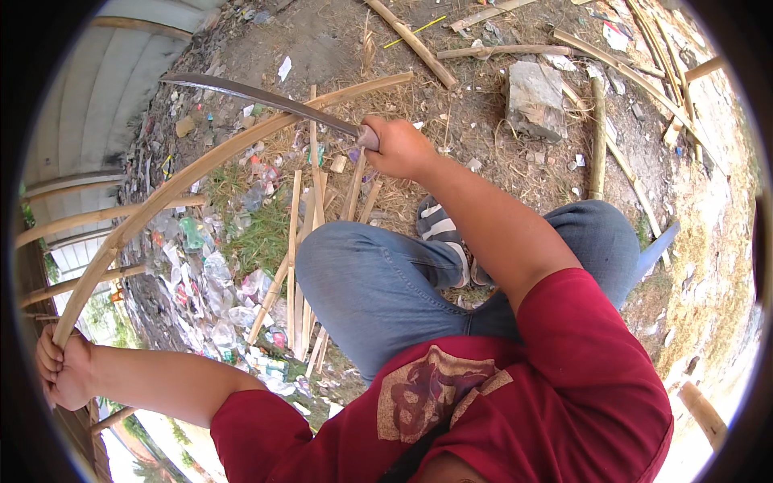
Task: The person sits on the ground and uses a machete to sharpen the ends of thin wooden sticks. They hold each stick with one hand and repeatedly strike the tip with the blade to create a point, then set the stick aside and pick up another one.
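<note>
My right hand (400, 150) is closed round the handle of a machete (250, 95), whose long, slightly curved blade points to the far left. At the left edge, my left hand (66, 369) grips the near end of a long split bamboo strip (181, 181). The strip rises in a bend from that hand toward the far middle. Where the two cross, the blade lies at the strip, near its far part; whether it cuts into it I cannot tell. Several narrow bamboo slats (306, 241) lie beside my left knee.
A grey stone block (535, 101) sits on the ground beyond my knees. Several bamboo poles (597, 137) and strips lie at the far right. Plastic litter (213, 278) and grass (274, 229) cover the ground on the left, beside a pale corrugated wall (97, 97).
</note>
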{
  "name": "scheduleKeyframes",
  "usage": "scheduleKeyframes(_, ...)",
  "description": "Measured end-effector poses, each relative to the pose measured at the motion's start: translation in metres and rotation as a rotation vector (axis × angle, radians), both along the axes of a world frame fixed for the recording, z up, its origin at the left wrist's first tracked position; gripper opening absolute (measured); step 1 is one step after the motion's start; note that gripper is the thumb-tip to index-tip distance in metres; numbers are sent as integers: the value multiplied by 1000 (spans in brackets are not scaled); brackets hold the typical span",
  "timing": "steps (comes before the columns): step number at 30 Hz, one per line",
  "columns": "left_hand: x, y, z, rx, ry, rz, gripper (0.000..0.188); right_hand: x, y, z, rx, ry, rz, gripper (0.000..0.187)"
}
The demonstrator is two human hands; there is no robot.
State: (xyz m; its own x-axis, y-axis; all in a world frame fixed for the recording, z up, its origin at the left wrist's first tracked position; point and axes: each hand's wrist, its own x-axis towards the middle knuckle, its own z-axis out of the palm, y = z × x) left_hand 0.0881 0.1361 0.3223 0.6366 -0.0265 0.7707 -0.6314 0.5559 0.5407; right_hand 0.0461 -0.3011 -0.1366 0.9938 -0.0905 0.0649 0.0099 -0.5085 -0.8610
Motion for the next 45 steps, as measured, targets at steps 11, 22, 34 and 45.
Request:
scheduleKeyframes(11, -53, 35, -41, -191, 50, 174, 36, -29, -37, -61, -1, 257, -310, 35)
scheduleKeyframes(22, -84, 23, -29, -311, 62, 481, 22, -30, -73, -72, -125, 310, -373, 32)
scheduleKeyframes(34, -63, 30, -70, -469, 163, 575, 20, -19, -78, -32, 330, 239, -758, 42)
scheduleKeyframes(45, 13, -135, -140, -220, 430, 627, 61, -8, -39, -4, 266, 65, -498, 39)
